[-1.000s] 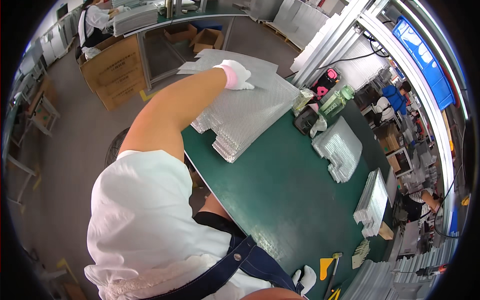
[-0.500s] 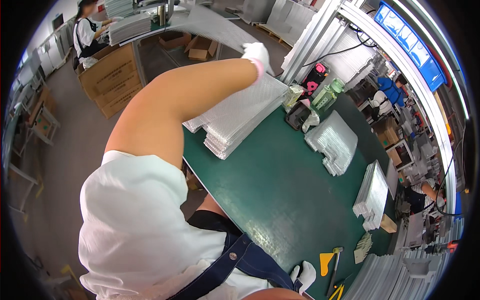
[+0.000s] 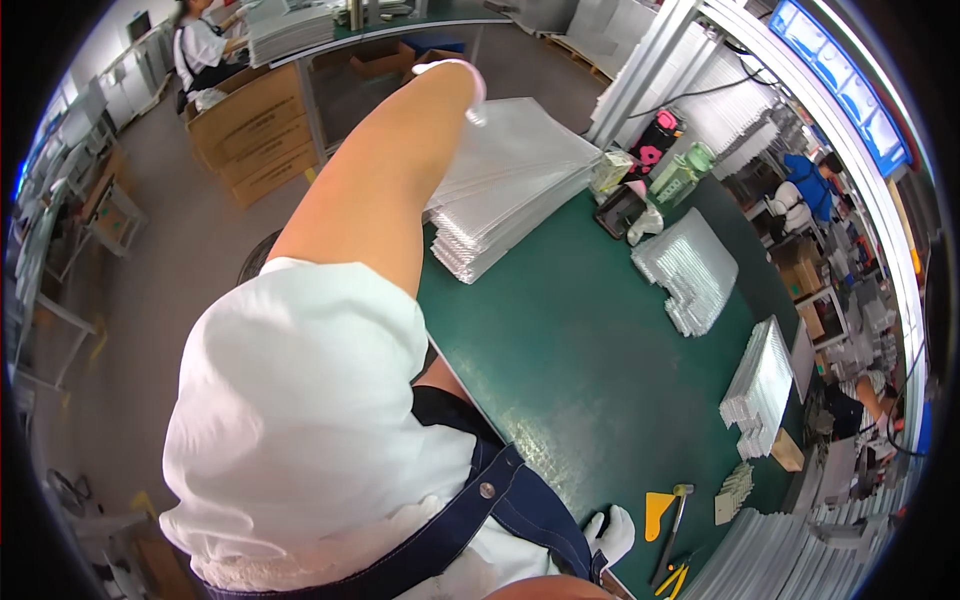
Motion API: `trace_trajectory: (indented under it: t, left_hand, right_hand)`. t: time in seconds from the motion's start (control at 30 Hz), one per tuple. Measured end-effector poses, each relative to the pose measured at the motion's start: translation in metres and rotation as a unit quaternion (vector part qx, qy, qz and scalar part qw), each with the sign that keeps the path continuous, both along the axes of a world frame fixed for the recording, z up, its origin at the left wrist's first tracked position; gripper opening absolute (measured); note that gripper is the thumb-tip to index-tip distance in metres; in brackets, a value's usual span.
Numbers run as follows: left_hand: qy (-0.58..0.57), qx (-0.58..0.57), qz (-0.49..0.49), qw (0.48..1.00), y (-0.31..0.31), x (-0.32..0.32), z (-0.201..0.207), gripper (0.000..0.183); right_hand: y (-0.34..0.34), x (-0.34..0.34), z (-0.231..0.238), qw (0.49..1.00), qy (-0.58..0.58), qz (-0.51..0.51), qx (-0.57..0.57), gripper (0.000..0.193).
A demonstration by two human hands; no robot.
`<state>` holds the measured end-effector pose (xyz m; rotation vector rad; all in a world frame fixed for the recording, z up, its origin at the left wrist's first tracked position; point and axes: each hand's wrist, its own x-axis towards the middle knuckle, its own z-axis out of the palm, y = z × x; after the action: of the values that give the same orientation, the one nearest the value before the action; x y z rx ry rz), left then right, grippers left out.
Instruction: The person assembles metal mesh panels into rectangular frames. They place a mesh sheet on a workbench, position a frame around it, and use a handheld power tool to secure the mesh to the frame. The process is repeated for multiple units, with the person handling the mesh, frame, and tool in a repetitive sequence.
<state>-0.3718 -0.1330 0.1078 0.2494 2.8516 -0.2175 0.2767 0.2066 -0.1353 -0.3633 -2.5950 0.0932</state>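
Observation:
My left hand (image 3: 474, 112), in a white glove with a pink cuff at the wrist, is at the left edge of a stack of silvery textured sheets (image 3: 535, 150) on the far part of the green table. My wrist hides most of its fingers, so its grip does not show. The top sheets lie slightly fanned. At the near table edge, my right hand (image 3: 617, 538) rests in a white glove, thumb and fingers apart, with nothing visible in it. Beside it lie a yellow scraper (image 3: 657, 514), a hammer (image 3: 676, 530) and yellow-handled pliers (image 3: 673, 580).
Two smaller silvery stacks, one notched pile (image 3: 690, 268) and another (image 3: 758, 385), lie on the table's right side. A green bottle (image 3: 682, 178) and dark flask (image 3: 657, 140) stand near a metal post (image 3: 640, 80). Cartons (image 3: 255, 140) and a co-worker (image 3: 203, 48) are at far left.
The sheet my left hand was swinging over the far side no longer shows in the air. That hand has moved left and back, against the stack. My right hand stays by the tools.

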Motion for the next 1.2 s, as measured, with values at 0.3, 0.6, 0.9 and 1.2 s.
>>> trace_trajectory:
  t: [0.3, 0.6, 0.9, 1.2]
  left_hand:
    - [0.024, -0.010, 0.113, 0.993, -0.103, -0.030, -0.081, 0.075]
    - [0.115, 0.217, -0.075, 0.966, -0.074, 0.057, 0.068, 0.056]
    - [-0.080, 0.700, -0.163, 0.690, 0.021, 0.226, -0.025, 0.061]
    - [0.141, 0.287, -0.457, 0.830, 0.156, 0.383, -0.216, 0.035]
  right_hand:
    - [0.003, -0.007, 0.002, 1.000, -0.003, 0.013, 0.014, 0.029]
    - [0.001, -0.002, 0.001, 1.000, 0.006, 0.008, 0.000, 0.028]
    - [0.005, -0.004, 0.004, 0.991, 0.083, -0.036, -0.102, 0.032]
    - [-0.008, -0.075, 0.038, 0.988, -0.124, 0.073, -0.052, 0.053]
